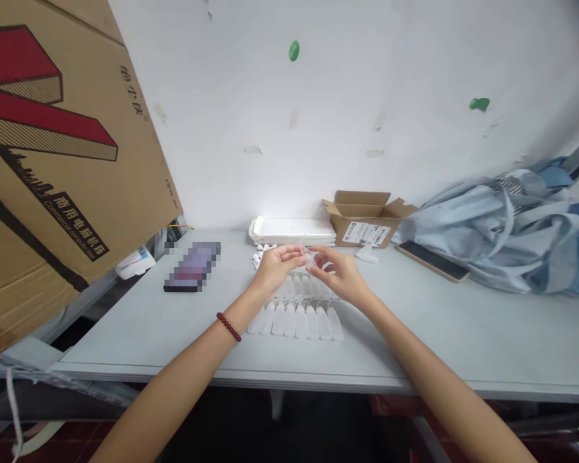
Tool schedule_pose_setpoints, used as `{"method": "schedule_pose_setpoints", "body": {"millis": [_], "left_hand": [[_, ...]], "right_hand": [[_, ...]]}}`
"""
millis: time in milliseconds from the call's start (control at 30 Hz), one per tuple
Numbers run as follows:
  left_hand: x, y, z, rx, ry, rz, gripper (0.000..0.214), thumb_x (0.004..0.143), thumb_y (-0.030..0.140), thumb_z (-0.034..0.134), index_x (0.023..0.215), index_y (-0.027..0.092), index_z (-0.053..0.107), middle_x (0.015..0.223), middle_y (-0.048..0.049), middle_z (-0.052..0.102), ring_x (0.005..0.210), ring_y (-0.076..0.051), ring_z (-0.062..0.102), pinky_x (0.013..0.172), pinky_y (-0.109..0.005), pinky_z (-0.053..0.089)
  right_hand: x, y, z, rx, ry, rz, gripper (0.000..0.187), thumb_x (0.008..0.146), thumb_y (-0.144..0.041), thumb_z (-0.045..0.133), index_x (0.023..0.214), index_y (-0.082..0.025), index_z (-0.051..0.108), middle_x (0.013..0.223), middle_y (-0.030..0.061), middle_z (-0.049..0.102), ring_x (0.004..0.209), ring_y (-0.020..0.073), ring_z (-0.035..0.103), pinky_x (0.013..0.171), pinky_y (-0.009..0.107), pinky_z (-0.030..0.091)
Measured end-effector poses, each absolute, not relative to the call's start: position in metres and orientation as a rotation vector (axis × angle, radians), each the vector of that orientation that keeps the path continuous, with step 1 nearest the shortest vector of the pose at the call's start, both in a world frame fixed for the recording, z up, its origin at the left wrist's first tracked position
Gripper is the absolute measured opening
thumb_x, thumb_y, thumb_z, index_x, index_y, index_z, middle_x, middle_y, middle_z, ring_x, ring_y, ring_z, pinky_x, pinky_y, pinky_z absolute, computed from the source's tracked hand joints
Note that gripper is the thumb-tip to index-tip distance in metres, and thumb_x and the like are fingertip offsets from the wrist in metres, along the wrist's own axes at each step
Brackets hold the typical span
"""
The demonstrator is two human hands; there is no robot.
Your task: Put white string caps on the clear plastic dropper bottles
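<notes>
Between my hands is a small translucent white plastic piece (pixel 311 261) with a thin white cord looping up from its top. My left hand (pixel 278 265), a beaded bracelet at its wrist, is closed with the fingertips at the cord side. My right hand (pixel 338 272) pinches the body of the piece between thumb and fingers. Below them, a front row of matching translucent tag-shaped pieces (pixel 289 320) lies side by side, cords pointing away from me. Behind it a second row (pixel 299 286) is partly covered by my hands. Small white parts (pixel 257 258) are heaped just beyond my left hand.
At the back stand a stack of white flat packs (pixel 294 227) and an open small carton (pixel 361 222). One loose translucent piece (pixel 367 254) lies before the carton. A phone (pixel 433 260) and bluish fabric (pixel 492 238) are right; a pixelated object (pixel 193 265) and large box (pixel 77 167) are left.
</notes>
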State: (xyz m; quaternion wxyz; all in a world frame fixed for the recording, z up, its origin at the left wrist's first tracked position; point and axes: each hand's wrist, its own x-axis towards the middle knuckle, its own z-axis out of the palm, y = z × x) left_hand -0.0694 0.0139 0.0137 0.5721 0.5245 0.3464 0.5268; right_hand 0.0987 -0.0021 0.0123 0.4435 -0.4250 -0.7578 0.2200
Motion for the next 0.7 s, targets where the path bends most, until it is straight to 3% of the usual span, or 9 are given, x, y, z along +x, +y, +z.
{"method": "schedule_pose_setpoints", "body": {"millis": [200, 467, 600, 700], "left_hand": [[-0.067, 0.012, 0.012, 1.17, 0.877, 1.227, 0.034, 0.06, 0.022, 0.08, 0.091, 0.011, 0.069, 0.085, -0.0079, 0.072, 0.083, -0.021, 0.066, 0.085, -0.038, 0.05], [-0.065, 0.012, 0.002, 1.678, 1.047, 1.194, 0.009, 0.071, 0.015, 0.064, 0.078, 0.017, 0.069, 0.08, -0.0055, 0.07, 0.077, -0.022, 0.065, 0.079, -0.036, 0.051], [-0.061, 0.004, 0.001, 2.156, 1.169, 1.245, 0.021, 0.078, 0.012, 0.054, 0.093, 0.019, 0.067, 0.092, -0.0081, 0.067, 0.082, -0.022, 0.062, 0.081, -0.036, 0.047], [-0.058, -0.004, 0.004, 2.371, 1.065, 1.314, 0.029, 0.081, 0.012, 0.049, 0.108, 0.018, 0.061, 0.107, -0.0111, 0.06, 0.098, -0.024, 0.058, 0.087, -0.037, 0.045]], "right_hand": [[0.099, 0.001, 0.008, -1.112, -1.927, 0.42, 0.027, 0.081, -0.036, 0.059, 0.098, -0.017, 0.064, 0.075, 0.0038, 0.063, 0.064, 0.0149, 0.056, 0.057, 0.027, 0.046], [0.099, 0.003, 0.008, -1.169, -1.887, 0.392, 0.021, 0.078, -0.038, 0.06, 0.086, -0.018, 0.06, 0.075, 0.0034, 0.063, 0.062, 0.0138, 0.054, 0.056, 0.026, 0.044], [0.1, 0.002, 0.011, -1.196, -1.804, 0.409, 0.02, 0.075, -0.038, 0.062, 0.078, -0.02, 0.054, 0.071, 0.0011, 0.06, 0.059, 0.0132, 0.053, 0.056, 0.026, 0.043], [0.102, 0.001, 0.017, -1.236, -1.731, 0.437, 0.02, 0.071, -0.034, 0.064, 0.071, -0.02, 0.05, 0.067, -0.0001, 0.058, 0.058, 0.0131, 0.052, 0.055, 0.026, 0.041]]}}
